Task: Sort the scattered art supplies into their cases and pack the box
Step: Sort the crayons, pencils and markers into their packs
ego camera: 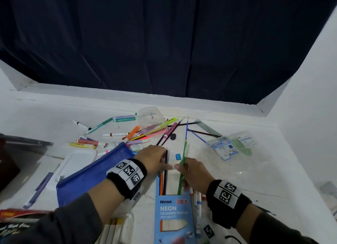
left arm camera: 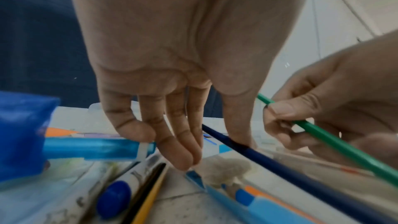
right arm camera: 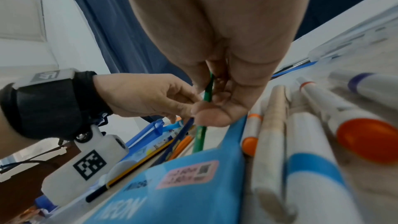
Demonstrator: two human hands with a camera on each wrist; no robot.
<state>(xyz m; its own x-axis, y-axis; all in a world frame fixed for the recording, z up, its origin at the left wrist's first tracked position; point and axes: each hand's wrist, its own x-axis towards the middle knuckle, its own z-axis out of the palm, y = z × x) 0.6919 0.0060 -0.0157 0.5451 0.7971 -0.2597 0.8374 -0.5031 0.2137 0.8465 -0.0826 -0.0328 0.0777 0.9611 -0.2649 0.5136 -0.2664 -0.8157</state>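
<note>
A blue Ninso Neon coloured-pencil box lies flat between my wrists, its mouth facing away from me. An orange pencil and a dark blue pencil stick out of that mouth. My left hand is at the mouth, with thumb and fingers pinching the dark blue pencil. My right hand pinches a green pencil whose lower end sits in the box mouth. From the right wrist, the green pencil runs from my fingers down into the box.
A blue zip pouch lies left of the box. Several markers lie under my right wrist. Beyond are loose markers, a tipped clear tub, a clear marker case, a small blue sharpener and a ruler. A wall stands right.
</note>
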